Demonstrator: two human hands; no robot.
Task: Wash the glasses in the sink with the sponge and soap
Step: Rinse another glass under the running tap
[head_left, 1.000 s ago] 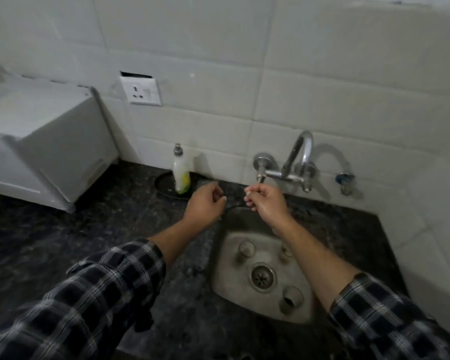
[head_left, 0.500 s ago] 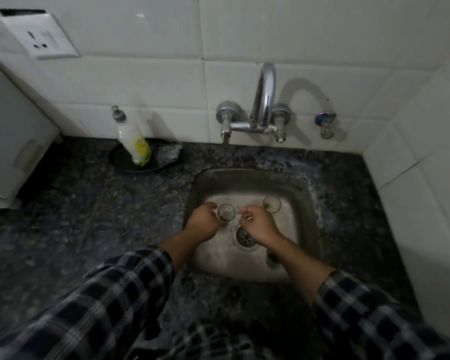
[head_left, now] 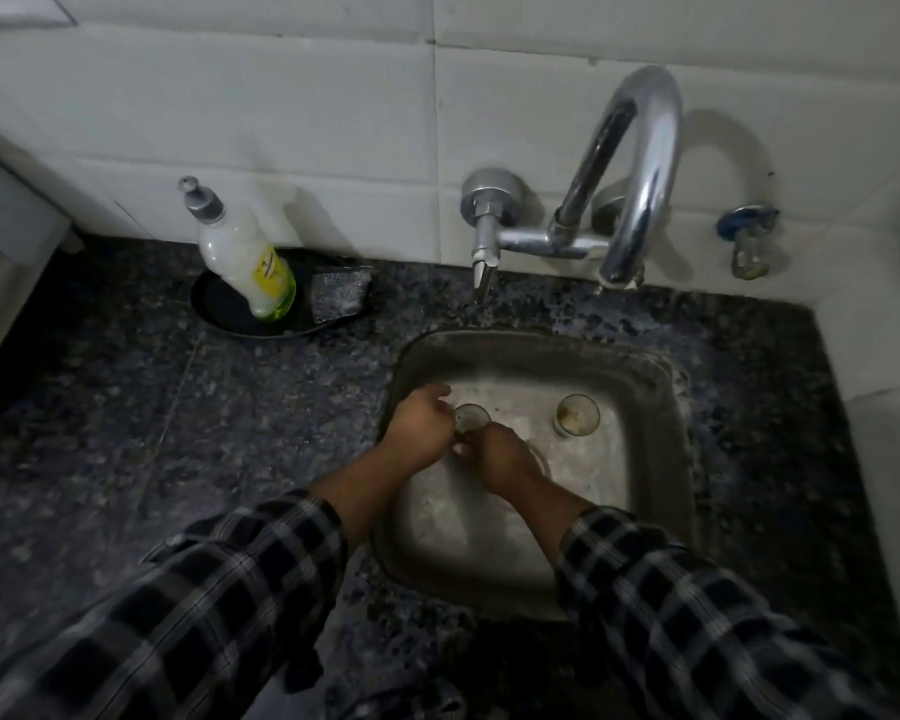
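Observation:
Both my hands are down in the steel sink (head_left: 661, 387). My left hand (head_left: 419, 426) and my right hand (head_left: 502, 454) close from either side on a small clear glass (head_left: 472, 417) standing upright near the sink's middle. A second glass (head_left: 577, 415), stained inside, stands alone at the sink's back right. My right forearm hides the drain and anything by it. On the counter at the back left, a soap bottle (head_left: 245, 257) with a yellow label leans in a dark dish (head_left: 230, 311), with a grey sponge (head_left: 340, 296) beside it.
A chrome tap (head_left: 640, 174) curves over the sink's back edge from the tiled wall; no water runs. A small blue-handled valve (head_left: 746, 236) sits to its right. Dark speckled counter (head_left: 204, 433) surrounds the sink. A white appliance (head_left: 6, 262) stands at the far left.
Both hands dropped from tap height into the sink and closed around the glass near the middle. The view has moved closer and tilted down.

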